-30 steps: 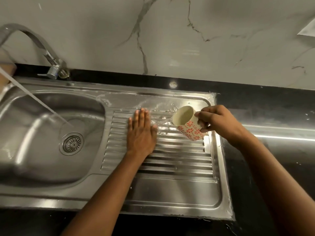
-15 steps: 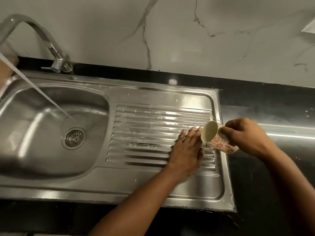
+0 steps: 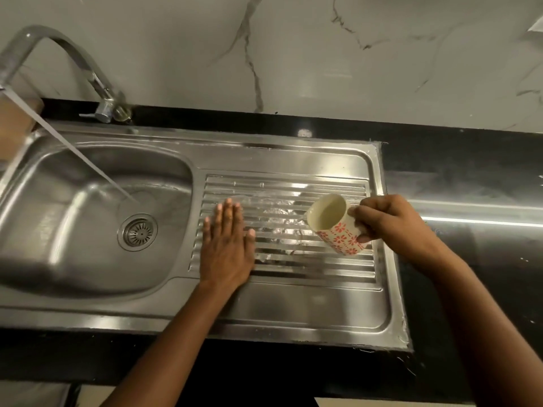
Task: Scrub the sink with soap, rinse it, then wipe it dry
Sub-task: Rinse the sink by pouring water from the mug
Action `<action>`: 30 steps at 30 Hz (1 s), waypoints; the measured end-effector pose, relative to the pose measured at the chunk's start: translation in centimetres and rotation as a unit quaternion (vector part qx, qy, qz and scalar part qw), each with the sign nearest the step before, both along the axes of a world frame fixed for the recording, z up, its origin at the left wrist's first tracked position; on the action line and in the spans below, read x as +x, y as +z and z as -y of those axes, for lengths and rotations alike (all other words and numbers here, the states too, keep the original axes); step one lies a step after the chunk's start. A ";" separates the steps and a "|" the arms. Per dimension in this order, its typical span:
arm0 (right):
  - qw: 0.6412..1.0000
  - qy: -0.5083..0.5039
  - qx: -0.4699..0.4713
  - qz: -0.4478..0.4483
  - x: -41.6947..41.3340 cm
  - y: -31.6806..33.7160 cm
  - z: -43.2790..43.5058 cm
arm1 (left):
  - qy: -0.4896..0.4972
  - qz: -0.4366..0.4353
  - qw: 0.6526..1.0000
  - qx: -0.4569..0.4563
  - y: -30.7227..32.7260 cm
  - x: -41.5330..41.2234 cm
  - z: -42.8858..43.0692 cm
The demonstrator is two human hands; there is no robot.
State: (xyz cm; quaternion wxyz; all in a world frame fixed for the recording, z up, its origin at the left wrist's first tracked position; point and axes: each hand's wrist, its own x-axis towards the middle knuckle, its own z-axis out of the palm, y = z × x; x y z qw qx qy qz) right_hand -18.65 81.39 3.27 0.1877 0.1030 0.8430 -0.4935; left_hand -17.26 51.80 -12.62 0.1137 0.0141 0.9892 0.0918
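A: Which materials are seen?
B: A brushed steel sink (image 3: 293, 306) is shown; its ribbed, wet drainboard (image 3: 293, 268) lies under the left hand (image 3: 226, 248). A glazed cream mug (image 3: 338, 230) with red flowers is tilted, mouth toward that hand.
A: How are the hands posed?
B: The left hand is laid flat on the ribs, fingers straight. The mug is gripped by the right hand (image 3: 390, 227), fingers curled round it.

Black glossy countertop (image 3: 470, 160) runs along a marble-look wall (image 3: 323, 54). Steel sink (image 3: 308, 304) is set into it: basin (image 3: 58, 230) left, ribbed drainboard (image 3: 293, 189) right, ribs wet. Tap (image 3: 104, 108) sits on the counter's back strip behind the basin. Counter right of the sink shows a bright light streak and a few pale specks
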 end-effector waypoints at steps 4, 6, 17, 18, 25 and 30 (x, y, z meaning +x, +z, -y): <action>0.999 -0.047 -0.021 0.019 1.2 0.9 -1.9 | -0.018 -0.001 0.999 0.028 0.5 0.1 -1.8; 0.998 -0.035 0.040 0.020 1.6 1.2 -2.8 | -0.088 -0.003 0.994 0.064 0.9 0.6 -5.1; 0.925 0.097 0.355 -0.094 -0.2 -1.5 2.8 | -0.233 -0.029 0.967 0.098 -0.4 0.9 -12.2; 0.927 0.100 0.345 -0.107 -0.6 -1.7 3.6 | -0.214 -0.034 0.971 0.098 -0.6 0.6 -11.0; 0.995 -0.002 0.073 -0.072 -2.2 -1.4 4.6 | -0.059 -0.030 0.997 0.039 -0.5 -0.8 -0.8; 0.986 -0.146 -0.072 -0.016 -2.2 -0.4 1.1 | 0.005 -0.015 1.000 0.019 0.0 -1.6 1.2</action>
